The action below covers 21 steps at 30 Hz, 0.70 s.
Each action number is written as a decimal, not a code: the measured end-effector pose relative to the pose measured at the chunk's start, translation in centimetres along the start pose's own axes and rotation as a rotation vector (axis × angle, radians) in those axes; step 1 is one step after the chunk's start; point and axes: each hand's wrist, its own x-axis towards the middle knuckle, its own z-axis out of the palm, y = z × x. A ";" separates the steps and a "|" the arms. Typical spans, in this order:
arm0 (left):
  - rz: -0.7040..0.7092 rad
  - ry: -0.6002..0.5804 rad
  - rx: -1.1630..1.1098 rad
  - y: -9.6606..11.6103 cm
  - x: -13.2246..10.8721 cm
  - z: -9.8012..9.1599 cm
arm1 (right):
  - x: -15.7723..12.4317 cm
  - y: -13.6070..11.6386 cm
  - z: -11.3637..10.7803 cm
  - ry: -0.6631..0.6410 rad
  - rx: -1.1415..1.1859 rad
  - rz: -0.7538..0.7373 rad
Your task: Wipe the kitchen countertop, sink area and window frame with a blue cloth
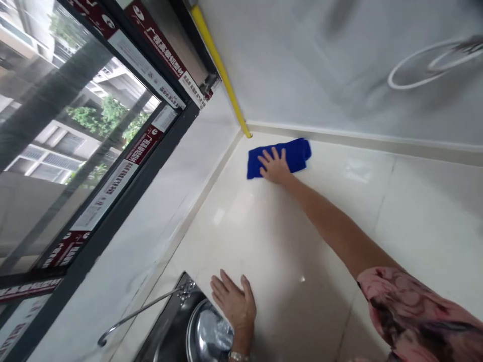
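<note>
A folded blue cloth (298, 154) lies flat on the glossy white countertop (271, 226), close to the back corner. My right hand (274, 166) presses on it from above, palm down with its fingers spread. Lower in the view, my left hand (234, 301) rests beside the sink edge, its fingers stretched out and nothing in it. A bracelet circles the left wrist.
A dark sink (169, 322) with a metal bowl (211, 334) and a curved faucet (139, 311) sits at the lower left. A yellow pipe (222, 70) rises at the corner. A window frame (124, 201) runs along the left; a white cable loop (400, 85) hangs on the right wall.
</note>
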 end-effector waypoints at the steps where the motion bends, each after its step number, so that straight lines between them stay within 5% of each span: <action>1: -0.002 0.000 -0.004 0.1 0.1 -0.1 | -1.2 -1.7 0.2 -0.017 0.005 -0.053; 6: -0.013 0.007 -0.041 0.7 0.4 -0.3 | -10.2 -9.7 0.1 -0.152 0.042 -0.299; 11: -0.003 0.054 -0.071 1.3 0.7 -0.7 | -22.8 -12.3 -0.3 -0.179 0.186 -0.525; 17: -0.011 0.057 -0.126 1.6 0.7 -0.6 | -41.2 -7.7 -3.0 -0.306 0.296 -0.608; 21: -0.019 0.059 -0.143 2.1 0.5 -0.8 | -46.3 0.5 -6.4 -0.315 0.154 -0.497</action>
